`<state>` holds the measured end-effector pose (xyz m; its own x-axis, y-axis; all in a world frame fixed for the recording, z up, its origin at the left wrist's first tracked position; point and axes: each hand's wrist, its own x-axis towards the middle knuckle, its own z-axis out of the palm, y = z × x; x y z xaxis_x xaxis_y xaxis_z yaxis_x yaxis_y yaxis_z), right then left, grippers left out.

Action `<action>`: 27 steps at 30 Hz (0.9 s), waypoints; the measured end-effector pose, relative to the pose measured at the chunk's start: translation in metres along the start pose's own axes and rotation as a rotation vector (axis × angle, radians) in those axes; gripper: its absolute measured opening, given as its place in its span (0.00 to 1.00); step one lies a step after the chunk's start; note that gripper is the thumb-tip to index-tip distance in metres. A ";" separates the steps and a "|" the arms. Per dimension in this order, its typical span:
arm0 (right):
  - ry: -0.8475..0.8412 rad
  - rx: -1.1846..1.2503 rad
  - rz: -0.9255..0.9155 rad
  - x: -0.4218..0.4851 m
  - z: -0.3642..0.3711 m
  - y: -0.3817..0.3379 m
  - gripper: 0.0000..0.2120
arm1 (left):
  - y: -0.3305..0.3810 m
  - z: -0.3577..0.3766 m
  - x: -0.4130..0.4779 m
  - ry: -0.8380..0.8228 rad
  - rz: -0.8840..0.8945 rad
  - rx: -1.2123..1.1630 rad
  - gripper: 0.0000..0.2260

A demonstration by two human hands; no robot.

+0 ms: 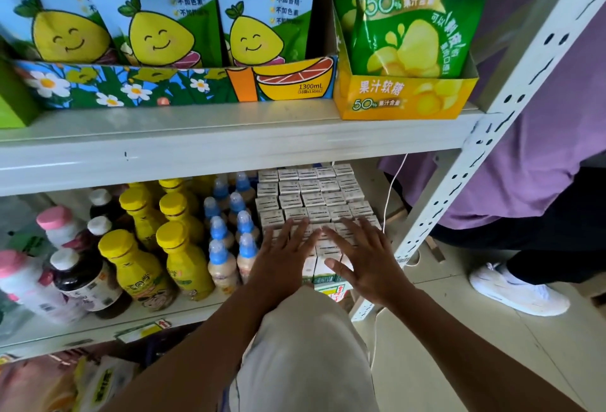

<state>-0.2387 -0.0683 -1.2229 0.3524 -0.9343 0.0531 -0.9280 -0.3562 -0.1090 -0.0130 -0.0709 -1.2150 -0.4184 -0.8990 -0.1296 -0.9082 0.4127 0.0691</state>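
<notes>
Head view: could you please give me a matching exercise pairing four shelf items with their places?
1 drink cartons
2 blue-capped bottles
3 green sweets pouch
4 pomelo juice pouches

A in the yellow display box
B beneath the left hand and right hand
C in the flowered display box
D just left of the cartons

Pairs: 1-B, 2-D, 3-A, 4-C

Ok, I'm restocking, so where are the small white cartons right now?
Head view: the white cartons fill the right end of the lower shelf, beside the blue-capped bottles, under the left hand and right hand.
</notes>
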 end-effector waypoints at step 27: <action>0.149 -0.037 0.112 0.029 -0.005 0.007 0.27 | 0.012 -0.009 0.020 0.024 -0.164 -0.145 0.30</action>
<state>-0.2356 -0.0978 -1.2170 0.2270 -0.9553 0.1896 -0.9653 -0.2465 -0.0858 -0.0326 -0.0852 -1.2077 -0.2630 -0.9563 -0.1277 -0.9527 0.2365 0.1906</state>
